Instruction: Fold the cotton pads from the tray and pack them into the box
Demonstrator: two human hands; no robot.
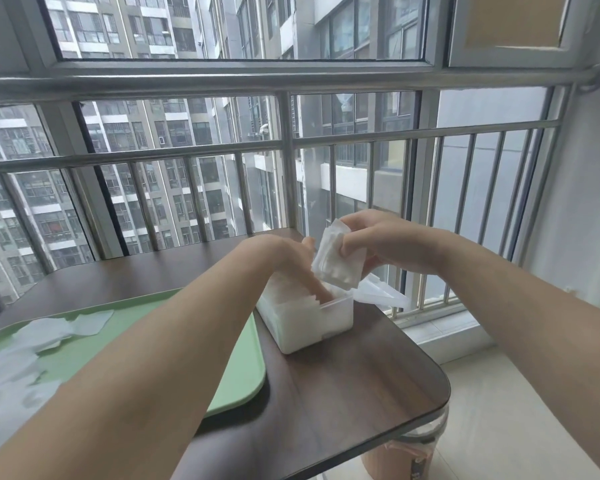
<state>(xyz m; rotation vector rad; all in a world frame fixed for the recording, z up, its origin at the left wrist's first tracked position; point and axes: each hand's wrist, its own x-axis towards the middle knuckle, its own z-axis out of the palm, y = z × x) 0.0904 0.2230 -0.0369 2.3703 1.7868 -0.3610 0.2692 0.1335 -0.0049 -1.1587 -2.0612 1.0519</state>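
Simply 1 box (310,323), left hand (286,259) straight-fingered inside, right hand (373,242) pinching 1 folded pad (336,270)

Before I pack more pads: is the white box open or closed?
Open: the lid lies back beside the box, and the left hand reaches inside it.

Head-worn wide-angle view, close above table (343,375), facing forward-down toward railing (291,80).

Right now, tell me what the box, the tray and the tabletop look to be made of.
Box: translucent frosted plastic, probably; cotton pads show dimly through its walls. Tray: pale green plastic, matte, judging by the smooth moulded rim. Tabletop: dark wood grain with soft sheen, possibly laminate rather than solid wood; streaked pattern visible.
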